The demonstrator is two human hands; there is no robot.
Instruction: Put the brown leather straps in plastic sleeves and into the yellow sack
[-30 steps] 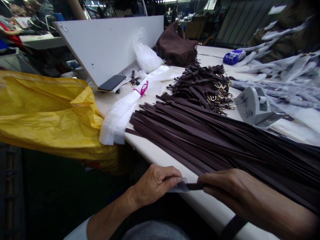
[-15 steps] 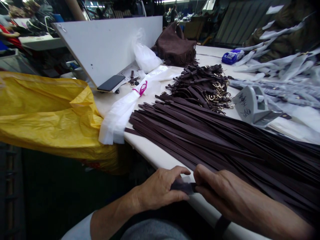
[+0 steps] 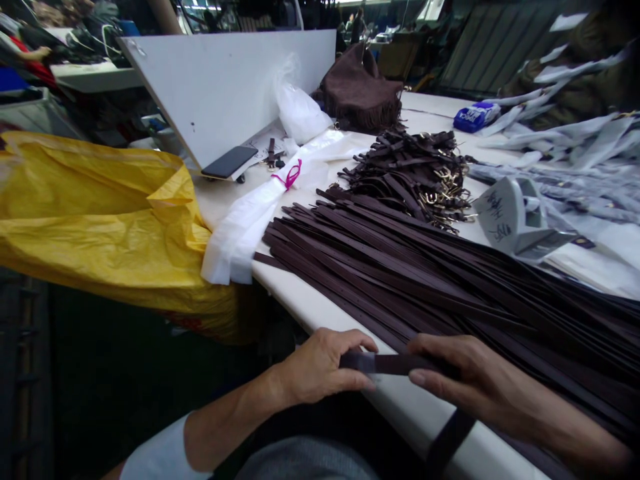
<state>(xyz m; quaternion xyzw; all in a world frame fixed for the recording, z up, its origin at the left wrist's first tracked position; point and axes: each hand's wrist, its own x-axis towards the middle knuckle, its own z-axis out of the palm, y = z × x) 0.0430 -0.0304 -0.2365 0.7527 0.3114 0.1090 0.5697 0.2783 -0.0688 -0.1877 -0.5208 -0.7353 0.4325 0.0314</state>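
Near the table's front edge, my left hand [image 3: 325, 367] grips the end of a dark brown strap [image 3: 400, 364], with a translucent film piece around the strap by the fingertips. My right hand [image 3: 460, 373] is closed on the same strap a short way to the right, and a stretch of it shows between the hands. Below my right hand, a dark strap length hangs over the table edge. Behind the hands lies a wide bundle of long brown straps [image 3: 370, 260]. Beyond it sits a pile of short straps with gold-coloured buckles [image 3: 410, 173].
A yellow bag [image 3: 100, 220] hangs at the left. White plastic [image 3: 245, 227] with a pink tie, a phone [image 3: 230, 162] and a leaning white board [image 3: 225, 87] are behind. A grey tape dispenser [image 3: 520, 217], blue packet [image 3: 476, 117] and fringed brown bag [image 3: 363, 90] stand farther back.
My right hand has moved right, away from my left hand, and more of the strap shows between them. The view has shifted slightly.
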